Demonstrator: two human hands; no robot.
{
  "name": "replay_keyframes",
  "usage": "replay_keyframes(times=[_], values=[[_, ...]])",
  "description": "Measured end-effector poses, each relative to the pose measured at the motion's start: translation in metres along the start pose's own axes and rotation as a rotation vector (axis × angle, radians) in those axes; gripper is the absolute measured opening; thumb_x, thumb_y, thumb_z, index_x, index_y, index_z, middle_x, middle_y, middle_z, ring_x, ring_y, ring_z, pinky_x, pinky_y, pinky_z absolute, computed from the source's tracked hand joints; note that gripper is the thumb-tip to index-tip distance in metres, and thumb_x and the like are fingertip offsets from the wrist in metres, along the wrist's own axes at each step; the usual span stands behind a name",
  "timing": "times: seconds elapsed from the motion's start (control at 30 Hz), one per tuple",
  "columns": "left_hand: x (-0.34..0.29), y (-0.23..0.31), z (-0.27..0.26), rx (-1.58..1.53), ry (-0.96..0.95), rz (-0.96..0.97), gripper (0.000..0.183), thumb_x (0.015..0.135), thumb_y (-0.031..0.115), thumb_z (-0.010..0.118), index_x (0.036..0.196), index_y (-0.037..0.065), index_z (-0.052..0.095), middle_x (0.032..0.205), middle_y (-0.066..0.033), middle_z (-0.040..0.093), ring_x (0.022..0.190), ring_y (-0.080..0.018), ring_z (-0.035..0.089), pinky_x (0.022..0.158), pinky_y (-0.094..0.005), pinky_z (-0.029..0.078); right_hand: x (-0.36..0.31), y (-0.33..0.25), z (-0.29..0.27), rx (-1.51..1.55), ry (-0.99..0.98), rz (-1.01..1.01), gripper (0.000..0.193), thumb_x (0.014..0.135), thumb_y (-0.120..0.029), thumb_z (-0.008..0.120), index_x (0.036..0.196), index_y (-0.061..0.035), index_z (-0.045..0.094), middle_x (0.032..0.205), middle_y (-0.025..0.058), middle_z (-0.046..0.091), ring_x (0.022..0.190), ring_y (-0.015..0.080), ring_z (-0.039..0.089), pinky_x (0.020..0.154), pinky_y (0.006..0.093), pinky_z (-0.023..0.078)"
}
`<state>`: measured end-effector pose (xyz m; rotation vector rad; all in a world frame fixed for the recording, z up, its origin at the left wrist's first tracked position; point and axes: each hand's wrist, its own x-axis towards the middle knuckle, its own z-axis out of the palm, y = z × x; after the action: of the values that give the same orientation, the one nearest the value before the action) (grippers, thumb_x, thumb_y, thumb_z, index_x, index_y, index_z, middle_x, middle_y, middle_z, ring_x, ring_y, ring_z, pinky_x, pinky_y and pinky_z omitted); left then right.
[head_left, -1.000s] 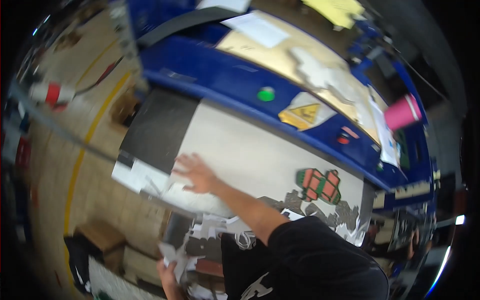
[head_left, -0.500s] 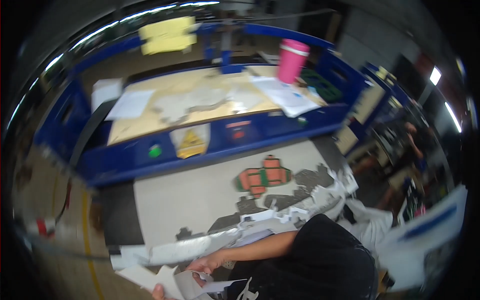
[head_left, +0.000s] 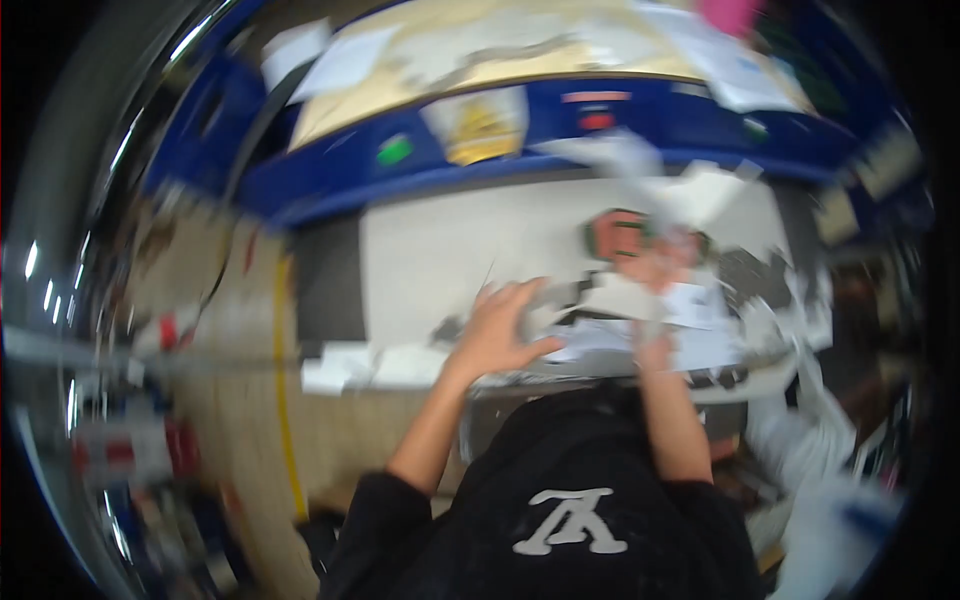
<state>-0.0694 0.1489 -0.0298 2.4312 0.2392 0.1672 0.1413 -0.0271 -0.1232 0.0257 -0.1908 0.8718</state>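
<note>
My left hand [head_left: 503, 328] is open, its fingers spread over the lower edge of the white sheet [head_left: 430, 235] on the dark work surface. My right hand [head_left: 660, 266] reaches forward beside the orange and green block-like pad [head_left: 617, 238], overlapping part of it. Its fingers are smeared by motion, so their grip cannot be made out. A white scrap [head_left: 625, 298] crosses the right wrist. Blurred white pieces [head_left: 705, 192] show just beyond that hand. More white sheets [head_left: 600, 342] lie between the two hands.
Dark grey cut-out pieces [head_left: 750, 275] and white offcuts [head_left: 350, 365] lie along the near edge. A blue machine beam [head_left: 330, 155] crosses behind the sheet. Past it, papers [head_left: 345, 62] lie on a tan board. White material [head_left: 800, 420] hangs at the right.
The view has tilted down toward the table. Both hands have risen from the near edge onto the work surface. My left hand has let go of the white pieces; white pieces now show near my right hand.
</note>
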Motion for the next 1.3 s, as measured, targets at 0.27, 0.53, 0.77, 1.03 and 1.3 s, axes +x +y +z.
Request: replay_keyframes(times=[0.27, 0.53, 0.77, 1.03, 1.3], values=[[-0.036, 0.01, 0.024, -0.386, 0.267, -0.225, 0.087, 0.078, 0.032, 0.093, 0.152, 0.01, 0.054, 0.133, -0.0214, 0.071, 0.116, -0.0403, 0.072, 0.102, -0.0461, 0.056, 0.025, -0.042, 0.005, -0.114, -0.038, 0.227, 0.036, 0.114, -0.041, 0.052, 0.125, -0.0092, 0.064, 0.073, -0.0003, 0.055, 0.05, 0.0093, 0.043, 0.051, 0.026, 0.04], [-0.048, 0.078, 0.066, -0.688, 0.505, 0.151, 0.066, 0.076, 0.022, 0.096, 0.131, 0.0, 0.068, 0.097, -0.0124, 0.072, 0.079, -0.0283, 0.068, 0.073, -0.0386, 0.054, -0.022, 0.022, 0.015, -1.46, -0.972, 1.117, 0.108, 0.063, -0.037, 0.097, 0.153, -0.0033, 0.048, 0.151, 0.0176, 0.06, 0.111, 0.0316, 0.068, 0.1, 0.0438, 0.052], [-0.085, 0.051, 0.018, -0.296, 0.712, 0.079, 0.035, 0.081, 0.014, 0.089, 0.113, 0.003, 0.076, 0.084, -0.0084, 0.07, 0.069, -0.027, 0.065, 0.066, -0.0371, 0.052, -0.065, 0.057, 0.037, -1.847, -0.561, 1.062, 0.082, 0.075, -0.026, 0.089, 0.146, -0.0014, 0.056, 0.12, 0.0262, 0.074, 0.112, 0.0433, 0.071, 0.095, 0.05, 0.057], [-0.118, -0.095, 0.011, 0.035, 0.192, -0.437, 0.036, 0.086, 0.013, 0.081, 0.122, 0.012, 0.077, 0.123, -0.0135, 0.068, 0.121, -0.034, 0.062, 0.106, -0.0474, 0.049, -0.05, 0.022, 0.045, -2.069, -0.582, 0.713, 0.032, 0.082, -0.011, 0.075, 0.113, -0.0041, 0.074, 0.138, 0.0245, 0.063, 0.128, 0.0453, 0.06, 0.11, 0.0531, 0.048], [-0.099, -0.13, 0.071, 0.093, -0.081, -0.05, 0.031, 0.088, 0.026, 0.077, 0.119, 0.021, 0.08, 0.164, -0.0095, 0.048, 0.157, -0.0381, 0.036, 0.13, -0.0532, 0.03, -0.04, 0.069, -0.006, -1.919, -0.545, 1.141, 0.051, 0.096, -0.043, 0.073, 0.121, 0.0004, 0.068, 0.108, 0.0224, 0.073, 0.103, 0.0421, 0.071, 0.093, 0.0515, 0.055]])
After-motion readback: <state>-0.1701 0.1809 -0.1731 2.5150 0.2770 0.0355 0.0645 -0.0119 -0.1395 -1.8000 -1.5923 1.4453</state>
